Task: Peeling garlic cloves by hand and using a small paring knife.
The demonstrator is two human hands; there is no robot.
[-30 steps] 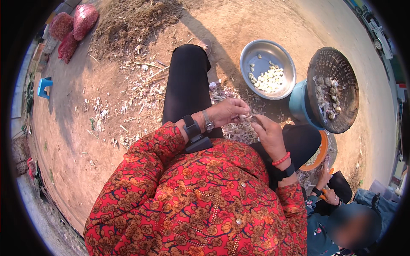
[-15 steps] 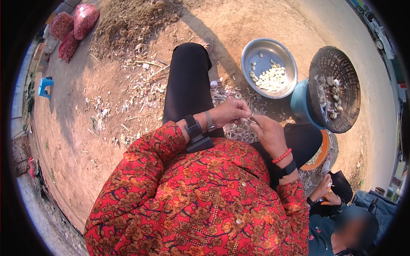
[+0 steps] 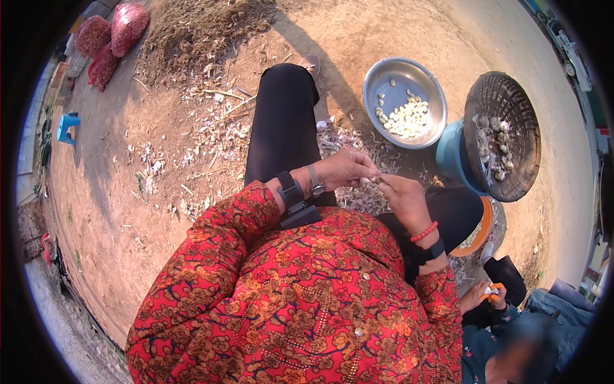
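In front of my lap, my left hand (image 3: 342, 169) is closed, its thumb and fingers pinching a pale garlic clove (image 3: 365, 182). My right hand (image 3: 407, 201) meets it there, fingers bent and pressed together at the clove. Whatever small thing sits in the right fingertips is too small to make out. Below the hands, garlic skins (image 3: 364, 200) litter the ground. Beyond them stands a metal basin (image 3: 395, 96) with a heap of peeled cloves (image 3: 409, 118). To its right, a tilted wicker basket (image 3: 529, 150) holds unpeeled garlic bulbs (image 3: 501, 153).
The basket rests on a blue bucket (image 3: 450, 160). An orange basin (image 3: 487, 224) sits beside my right knee. At lower right, a co-worker's hands (image 3: 489, 296) hold something orange and white. A blue stool (image 3: 67, 128) and red mesh sacks (image 3: 128, 29) stand at left.
My hands stay together at the clove, with the right fingers shifted slightly and a shiny bit there less visible. The co-worker's hands and head have moved a little.
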